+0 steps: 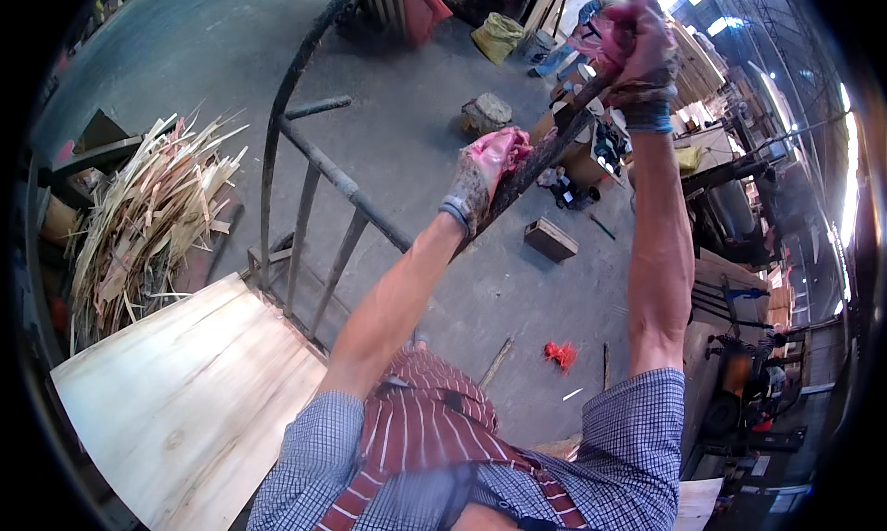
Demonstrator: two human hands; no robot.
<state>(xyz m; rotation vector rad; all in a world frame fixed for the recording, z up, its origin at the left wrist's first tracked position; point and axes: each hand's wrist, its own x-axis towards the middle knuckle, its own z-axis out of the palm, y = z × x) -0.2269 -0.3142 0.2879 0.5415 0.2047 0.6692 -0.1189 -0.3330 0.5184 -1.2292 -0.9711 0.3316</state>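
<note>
Both my hands wear dirty pink-and-grey work gloves. My left hand (490,168) is closed around a dark, worn metal bar (547,152) that slants up to the right. Further up, my right hand (636,55) is closed at the bar's upper end; its fingers are slightly blurred. The bar's lower end passes behind my left forearm, close to a rail of a dark tubular metal frame (319,160). That frame has a tall curved side and several uprights. Beside its foot, at the lower left, lies a pale plywood sheet (199,392).
A heap of thin wood strips (157,217) sits at the left. On the concrete floor are a small wooden box (552,239), red string (560,355), a wrapped bundle (486,114) and a yellow sack (498,38). A forklift-like vehicle (739,383) stands at the right.
</note>
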